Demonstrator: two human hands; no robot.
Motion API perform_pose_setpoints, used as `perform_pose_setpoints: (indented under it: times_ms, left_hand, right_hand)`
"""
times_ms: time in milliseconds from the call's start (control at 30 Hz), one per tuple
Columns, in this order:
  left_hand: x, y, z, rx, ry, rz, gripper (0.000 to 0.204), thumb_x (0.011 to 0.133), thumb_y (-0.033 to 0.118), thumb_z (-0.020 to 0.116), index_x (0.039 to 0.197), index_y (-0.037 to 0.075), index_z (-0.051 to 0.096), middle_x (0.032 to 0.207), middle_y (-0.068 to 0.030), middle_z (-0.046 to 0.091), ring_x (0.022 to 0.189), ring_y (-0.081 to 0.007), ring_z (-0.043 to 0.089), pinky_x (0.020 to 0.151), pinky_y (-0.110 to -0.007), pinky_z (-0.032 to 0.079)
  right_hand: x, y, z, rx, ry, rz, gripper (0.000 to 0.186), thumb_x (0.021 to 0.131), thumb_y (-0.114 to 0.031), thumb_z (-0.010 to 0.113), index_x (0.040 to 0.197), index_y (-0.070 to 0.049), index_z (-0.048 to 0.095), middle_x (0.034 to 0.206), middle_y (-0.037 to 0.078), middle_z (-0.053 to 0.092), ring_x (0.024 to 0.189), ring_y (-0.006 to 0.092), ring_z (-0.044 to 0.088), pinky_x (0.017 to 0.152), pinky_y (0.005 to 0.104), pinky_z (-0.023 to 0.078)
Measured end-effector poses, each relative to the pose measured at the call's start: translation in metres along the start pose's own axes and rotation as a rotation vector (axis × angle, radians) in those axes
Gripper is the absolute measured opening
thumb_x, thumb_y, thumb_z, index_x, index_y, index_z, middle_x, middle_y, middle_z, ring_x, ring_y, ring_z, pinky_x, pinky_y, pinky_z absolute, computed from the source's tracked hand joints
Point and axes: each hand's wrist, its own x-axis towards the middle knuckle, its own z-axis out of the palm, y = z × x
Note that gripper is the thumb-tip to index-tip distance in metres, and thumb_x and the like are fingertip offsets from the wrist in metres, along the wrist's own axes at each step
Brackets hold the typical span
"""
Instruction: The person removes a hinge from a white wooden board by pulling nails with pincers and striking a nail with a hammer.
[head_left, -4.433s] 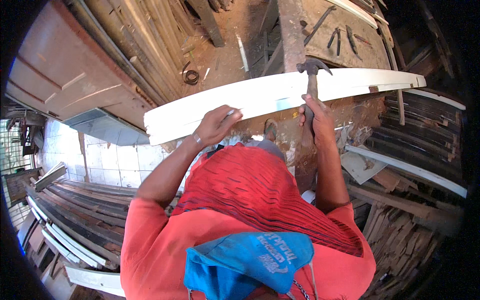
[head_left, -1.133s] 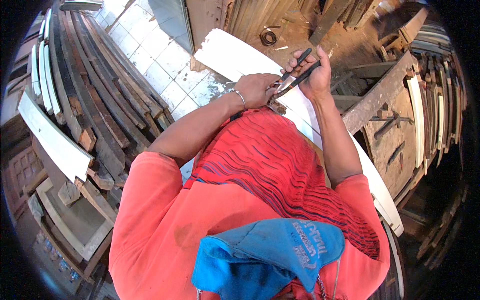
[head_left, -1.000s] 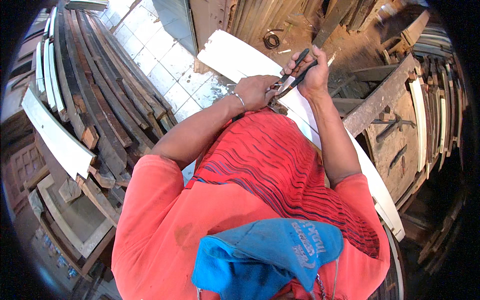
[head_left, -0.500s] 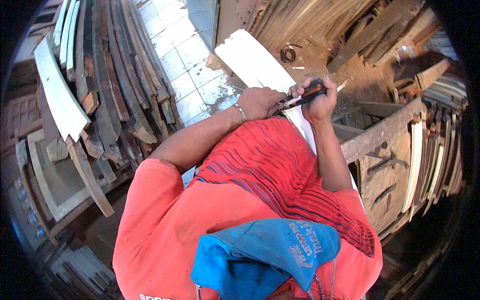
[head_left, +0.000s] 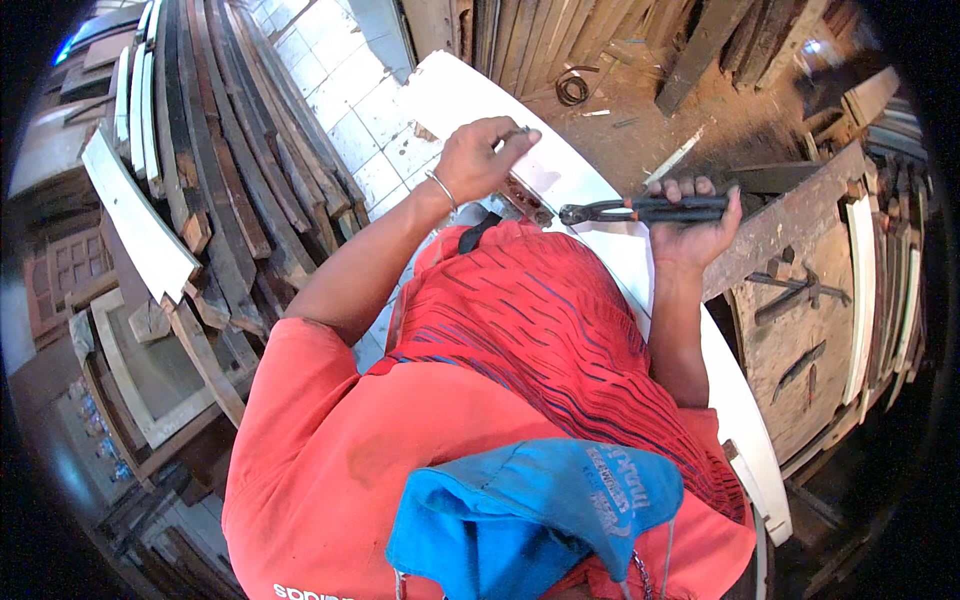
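My right hand (head_left: 692, 225) is wrapped around the dark handles of a pair of pincers (head_left: 655, 209), which show a little orange. The pincers' rounded jaws point left, over a long white board (head_left: 575, 165) running diagonally in front of me. Beyond the jaws to the left, my left hand (head_left: 480, 158) is raised near the board's left edge. Its thumb and forefinger are pinched together, with a small dark bit at the tips that I cannot make out. Between the hands, a brown, rough-looking piece (head_left: 527, 197) lies by the board, close to my waist.
Long planks (head_left: 240, 130) are stacked at the left, with a white board (head_left: 140, 220) on top. At the right stands a wooden bench (head_left: 790, 215) with tools on its side panel. A dark coil (head_left: 572, 90) lies on the dusty floor ahead. Timber leans at the back.
My hands have come apart. The right hand has moved right with the pincers, now pointing left and more level. My left hand has moved away from the jaws, up and slightly left.
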Motion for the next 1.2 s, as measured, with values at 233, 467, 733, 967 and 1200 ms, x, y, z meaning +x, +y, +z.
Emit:
perform_pose_setpoints:
  times_ms: [233,467,733,967,1200]
  left_hand:
    - [0.013,-0.005,-0.004,-0.091,-0.257,0.127,0.036,0.088,0.027,0.078,0.116,0.007,0.072,0.091,-0.0067,0.07,0.077,-0.0171,0.06,0.071,-0.033,0.049]
    - [0.007,-0.035,0.008,0.136,-0.39,0.195,0.041,0.087,0.026,0.071,0.124,0.01,0.068,0.105,-0.0173,0.072,0.101,-0.0379,0.067,0.09,-0.047,0.052]
    - [-0.005,-0.047,0.011,0.137,-0.344,0.107,0.039,0.09,0.034,0.07,0.125,0.016,0.067,0.107,-0.0141,0.071,0.105,-0.0358,0.066,0.09,-0.047,0.053]
    - [-0.01,-0.043,0.003,0.203,-0.356,0.151,0.036,0.093,0.038,0.066,0.124,0.019,0.066,0.111,-0.0088,0.07,0.108,-0.0309,0.066,0.089,-0.047,0.054]
    - [-0.009,-0.043,0.006,0.241,-0.349,0.224,0.036,0.092,0.036,0.067,0.123,0.018,0.067,0.113,-0.0033,0.069,0.106,-0.0277,0.065,0.087,-0.044,0.055]
  right_hand:
    - [0.047,0.025,0.033,-0.228,-0.098,0.151,0.053,0.1,-0.054,0.041,0.113,-0.005,0.056,0.102,0.022,0.069,0.112,0.0443,0.065,0.103,0.0596,0.045]
    - [0.074,0.071,0.051,-0.293,-0.346,0.324,0.056,0.1,-0.05,0.038,0.119,-0.004,0.063,0.091,0.012,0.064,0.112,0.0431,0.066,0.097,0.0556,0.051]
    - [0.074,0.073,0.078,-0.482,-0.352,0.488,0.075,0.101,-0.061,0.034,0.139,0.001,0.055,0.104,0.011,0.066,0.117,0.0407,0.064,0.102,0.0601,0.048]
    - [0.057,0.09,0.097,-0.518,-0.229,0.414,0.075,0.1,-0.062,0.034,0.13,0.001,0.059,0.094,0.015,0.067,0.11,0.0384,0.066,0.099,0.0571,0.049]
    - [0.069,0.099,0.085,-0.433,-0.271,0.415,0.055,0.092,-0.057,0.042,0.077,-0.006,0.054,0.067,0.01,0.051,0.068,0.029,0.051,0.075,0.0456,0.046]
